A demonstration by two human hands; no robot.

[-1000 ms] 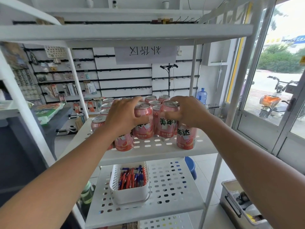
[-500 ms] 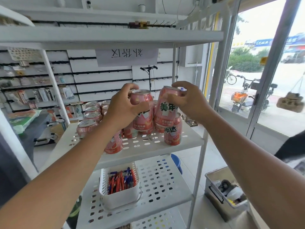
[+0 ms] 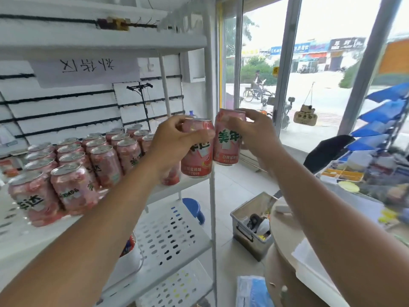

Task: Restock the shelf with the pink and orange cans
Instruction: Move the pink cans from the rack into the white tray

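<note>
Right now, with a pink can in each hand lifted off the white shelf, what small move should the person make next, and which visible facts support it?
Probably carry both cans on to the right, clear of the corner post. The left hand grips one can at the shelf edge; the right hand holds the other can already beyond it, and both sit above the shelved cans.

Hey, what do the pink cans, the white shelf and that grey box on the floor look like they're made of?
Pink cans: likely thin metal, judging by the silvery rimmed tops, with glossy printed sides.
White shelf: painted metal or plastic, unclear; smooth and perforated with oval holes.
Grey box: seemingly metal, dull silver walls with a dark handle.
</note>
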